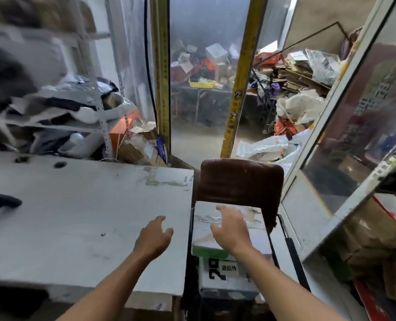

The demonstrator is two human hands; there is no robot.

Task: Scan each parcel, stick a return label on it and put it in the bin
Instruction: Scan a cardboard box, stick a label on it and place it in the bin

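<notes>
Reaching out over a scuffed white worktop (81, 205), we hold both bare arms forward in a cluttered parcel depot. At far left a black handheld scanner (0, 205) lies on the worktop, well apart from our hands. Behind it, a metal shelf (53, 126) sags under soft plastic mailers, blurred by the camera's motion, and an orange box (120, 133) sits among small cartons on the floor beyond the worktop's far edge. Our left hand (154, 236) hovers over the right end of the worktop, its grip open, fingers spread and loosely bent, holding nothing. Just beside it, past the worktop's edge, our right hand (230, 229) lies flat on top of a white parcel (204, 230), grip open, fingers spread across the taped upper face; we cannot tell how hard it presses. The parcel rests on the seat of a brown chair (241, 181), on top of another white box (227, 276) that bears a printed label with Chinese characters and large black numerals on its near side. Yellow taped door posts (238, 89) frame a yard heaped with flattened cardboard (292, 75) and plastic bags. At right, a glass partition (354, 126) slants across the frame, with brown cartons (373, 246) stacked below it.
</notes>
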